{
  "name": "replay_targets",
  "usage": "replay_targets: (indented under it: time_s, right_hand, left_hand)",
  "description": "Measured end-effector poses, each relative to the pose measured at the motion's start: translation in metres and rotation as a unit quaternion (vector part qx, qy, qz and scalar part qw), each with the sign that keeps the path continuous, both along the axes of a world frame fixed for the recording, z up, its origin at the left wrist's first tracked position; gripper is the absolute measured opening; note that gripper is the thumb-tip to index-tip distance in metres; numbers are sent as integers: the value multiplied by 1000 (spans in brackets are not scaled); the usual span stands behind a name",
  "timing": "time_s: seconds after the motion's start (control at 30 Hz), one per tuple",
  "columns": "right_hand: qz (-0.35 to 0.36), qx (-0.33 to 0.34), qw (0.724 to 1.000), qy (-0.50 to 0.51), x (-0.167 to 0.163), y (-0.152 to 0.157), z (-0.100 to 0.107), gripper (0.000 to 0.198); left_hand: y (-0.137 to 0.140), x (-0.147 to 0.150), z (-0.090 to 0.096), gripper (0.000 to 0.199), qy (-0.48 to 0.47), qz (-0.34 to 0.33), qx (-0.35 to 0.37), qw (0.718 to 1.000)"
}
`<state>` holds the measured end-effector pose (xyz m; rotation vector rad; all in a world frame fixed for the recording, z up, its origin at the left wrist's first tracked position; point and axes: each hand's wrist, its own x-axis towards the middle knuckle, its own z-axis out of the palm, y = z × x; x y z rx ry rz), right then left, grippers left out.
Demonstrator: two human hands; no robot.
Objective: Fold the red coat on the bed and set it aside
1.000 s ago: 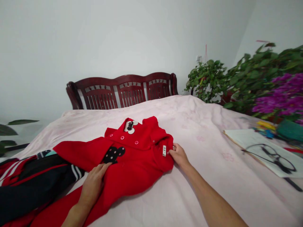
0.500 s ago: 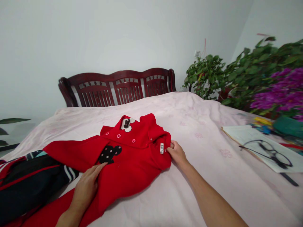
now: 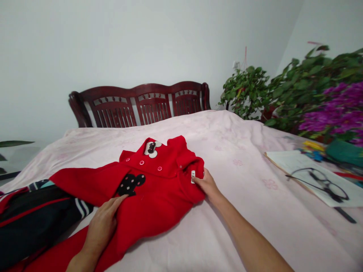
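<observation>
A red coat [image 3: 159,204] with round buttons and a black polka-dot mouse-head patch [image 3: 131,184] lies spread over the bed. My left hand [image 3: 104,219] rests flat on its front, fingertips at the lower edge of the patch. At the neck opening, my right hand [image 3: 209,186] grips the collar, thumb inside by the white label [image 3: 193,176] and the other fingers hidden behind the cloth. A white mouse-head patch with a dark bow [image 3: 152,149] shows near the coat's far edge.
Dark clothing with red and white stripes [image 3: 42,215] lies at the left. On the right are eyeglasses [image 3: 326,185] on white paper [image 3: 292,160], small colourful items [image 3: 313,149], purple flowers [image 3: 334,109] and green plants [image 3: 246,88]. A dark wooden bench back [image 3: 141,90] stands behind the pale bedsheet [image 3: 255,219].
My right thumb has moved inward over the collar to the label, covering its lower part. My left hand and the coat have hardly moved.
</observation>
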<state>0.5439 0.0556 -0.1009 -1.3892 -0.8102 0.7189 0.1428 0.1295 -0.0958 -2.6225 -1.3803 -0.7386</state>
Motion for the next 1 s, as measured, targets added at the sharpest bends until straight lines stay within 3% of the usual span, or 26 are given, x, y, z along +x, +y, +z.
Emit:
replay_targets:
  time_s: [0.2, 0.53, 0.83, 1.0]
  right_hand:
    - [33, 73, 992, 103, -10, -1, 9, 60]
    - [66, 136, 983, 106, -9, -6, 26, 66]
    - [111, 150, 979, 82, -7, -8, 36, 70]
    - [89, 122, 984, 98, -7, -8, 38, 72]
  left_hand:
    - [-1, 1, 0, 58, -2, 7, -9, 1000]
    - [1, -2, -2, 60, -7, -3, -1, 1000]
    - [2, -3, -4, 60, -7, 0, -17, 1000]
    - [2, -1, -2, 59, -20, -6, -23, 1000]
